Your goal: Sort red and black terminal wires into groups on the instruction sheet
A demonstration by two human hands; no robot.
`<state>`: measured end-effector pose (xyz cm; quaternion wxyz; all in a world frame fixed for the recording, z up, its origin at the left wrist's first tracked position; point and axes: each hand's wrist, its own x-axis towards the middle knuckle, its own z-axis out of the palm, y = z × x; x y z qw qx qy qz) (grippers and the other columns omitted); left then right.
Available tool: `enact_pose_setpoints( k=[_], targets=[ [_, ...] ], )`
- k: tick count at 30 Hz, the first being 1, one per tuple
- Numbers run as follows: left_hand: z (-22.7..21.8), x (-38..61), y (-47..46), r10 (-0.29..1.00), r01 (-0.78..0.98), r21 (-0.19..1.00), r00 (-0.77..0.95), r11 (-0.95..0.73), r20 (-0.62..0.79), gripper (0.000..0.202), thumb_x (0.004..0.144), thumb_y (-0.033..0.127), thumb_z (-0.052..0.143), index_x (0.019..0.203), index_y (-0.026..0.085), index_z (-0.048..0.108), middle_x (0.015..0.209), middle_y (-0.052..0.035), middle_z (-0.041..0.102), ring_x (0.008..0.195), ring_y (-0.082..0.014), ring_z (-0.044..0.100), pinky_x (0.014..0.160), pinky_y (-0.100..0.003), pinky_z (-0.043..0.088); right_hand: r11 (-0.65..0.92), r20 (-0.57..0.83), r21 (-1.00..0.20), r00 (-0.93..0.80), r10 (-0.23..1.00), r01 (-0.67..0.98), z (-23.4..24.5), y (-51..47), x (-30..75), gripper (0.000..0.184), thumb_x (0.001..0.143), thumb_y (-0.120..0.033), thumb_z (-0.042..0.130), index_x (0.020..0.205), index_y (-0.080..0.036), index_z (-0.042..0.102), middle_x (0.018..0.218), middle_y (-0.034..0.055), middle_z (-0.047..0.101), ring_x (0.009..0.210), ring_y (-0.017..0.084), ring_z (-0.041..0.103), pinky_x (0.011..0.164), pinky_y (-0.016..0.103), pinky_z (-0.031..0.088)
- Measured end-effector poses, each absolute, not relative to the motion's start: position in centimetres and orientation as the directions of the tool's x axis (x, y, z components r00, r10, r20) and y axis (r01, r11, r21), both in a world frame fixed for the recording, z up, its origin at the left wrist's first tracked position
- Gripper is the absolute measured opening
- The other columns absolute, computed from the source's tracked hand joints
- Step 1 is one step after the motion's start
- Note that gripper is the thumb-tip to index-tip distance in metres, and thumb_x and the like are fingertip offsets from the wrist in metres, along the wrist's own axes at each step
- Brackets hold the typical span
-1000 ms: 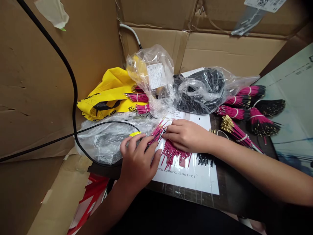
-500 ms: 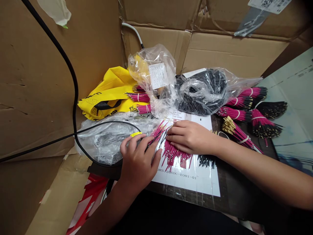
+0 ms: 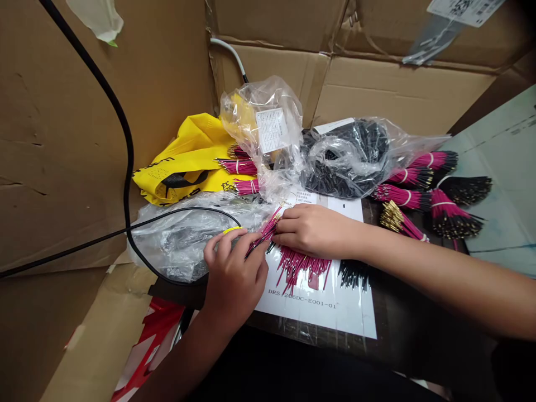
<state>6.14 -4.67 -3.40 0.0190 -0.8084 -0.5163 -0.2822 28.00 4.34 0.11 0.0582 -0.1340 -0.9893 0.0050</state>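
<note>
My left hand is curled around a few thin wires, black and magenta, with the thumb and forefinger pinching them. Against it from the right comes my right hand, palm down, its fingers pressed together on wires at the top of the pile; the fingertips are partly hidden. Loose magenta wires with metal tips fan out below the right hand on a printed white sheet. Short black wires lie under the right forearm.
Banded wire bundles lie at the right. Behind are a clear bag of black wires, a labelled plastic bag and a yellow bag. A black cable loops down the left beside cardboard walls.
My right hand has shifted slightly left, closer to my left hand. The left thumb has drawn in toward the fingers, and black wires now show at its fingertips.
</note>
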Motion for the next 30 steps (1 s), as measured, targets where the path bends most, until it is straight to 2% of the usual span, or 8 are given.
enact_pose_setpoints(
  k=[5, 11, 18, 22, 26, 30],
  targets=[
    [-3.3, 6.2, -4.6, 0.847, 0.85, 0.285, 0.291, -0.442, 0.446, 0.021, 0.092, 0.015, 0.064, 0.107, 0.026, 0.075, 0.115, -0.0014, 0.075, 0.118, -0.0307, 0.059, 0.106, -0.054, 0.036, 0.973, 0.074, 0.028, -0.971, 0.227, 0.23, 0.4, 4.5, 27.2, 0.022, 0.104, -0.019, 0.05, 0.098, -0.015, 0.071, 0.094, 0.0066, 0.067, 0.088, 0.02, 0.059, 0.077, 0.034, 0.043],
    [-3.3, 6.2, -4.5, 0.865, 0.857, 0.306, 0.266, -0.414, 0.426, 0.019, 0.092, 0.016, 0.062, 0.107, 0.022, 0.071, 0.115, -0.0042, 0.075, 0.119, -0.0315, 0.059, 0.107, -0.054, 0.035, 0.978, 0.042, 0.076, -0.98, 0.193, 0.196, 0.8, 4.4, 26.2, 0.028, 0.106, -0.018, 0.044, 0.091, -0.015, 0.067, 0.092, 0.0046, 0.066, 0.087, 0.019, 0.061, 0.077, 0.035, 0.044],
    [-3.3, 6.1, -4.5, 0.885, 0.857, 0.339, 0.246, -0.389, 0.395, 0.021, 0.09, 0.016, 0.061, 0.109, 0.022, 0.068, 0.117, -0.0055, 0.073, 0.121, -0.0319, 0.058, 0.107, -0.054, 0.035, 0.986, 0.051, 0.053, -0.987, 0.152, 0.155, 0.8, 4.1, 25.6, 0.028, 0.105, -0.018, 0.046, 0.089, -0.015, 0.068, 0.092, 0.0057, 0.066, 0.087, 0.02, 0.061, 0.075, 0.035, 0.044],
    [-3.5, 6.0, -4.4, 0.89, 0.85, 0.359, 0.239, -0.385, 0.388, 0.023, 0.088, 0.014, 0.061, 0.109, 0.022, 0.067, 0.117, -0.005, 0.072, 0.121, -0.0321, 0.057, 0.107, -0.055, 0.035, 0.982, -0.016, 0.016, -0.982, 0.187, 0.186, 0.9, 3.8, 24.9, 0.022, 0.103, -0.015, 0.049, 0.093, -0.013, 0.069, 0.096, 0.0067, 0.068, 0.086, 0.02, 0.062, 0.073, 0.034, 0.046],
    [-3.1, 5.6, -4.2, 0.893, 0.792, 0.471, 0.197, -0.388, 0.405, 0.018, 0.087, 0.012, 0.062, 0.101, 0.022, 0.067, 0.112, -0.0048, 0.072, 0.116, -0.0294, 0.059, 0.103, -0.053, 0.04, 0.985, -0.115, 0.066, -0.979, 0.168, 0.161, 1.0, 3.3, 24.2, 0.024, 0.101, -0.011, 0.046, 0.098, -0.011, 0.07, 0.096, 0.0101, 0.069, 0.086, 0.023, 0.063, 0.069, 0.036, 0.046],
    [-2.4, 4.9, -4.3, 0.863, 0.675, 0.598, 0.116, -0.432, 0.492, 0.017, 0.09, 0.009, 0.058, 0.098, 0.021, 0.067, 0.102, -0.005, 0.07, 0.104, -0.0234, 0.062, 0.096, -0.047, 0.047, 0.988, -0.197, 0.132, -0.975, 0.101, 0.075, 1.7, 2.7, 23.2, 0.022, 0.096, -0.009, 0.049, 0.094, -0.011, 0.072, 0.086, 0.0094, 0.067, 0.075, 0.022, 0.062, 0.057, 0.035, 0.039]
  ],
)
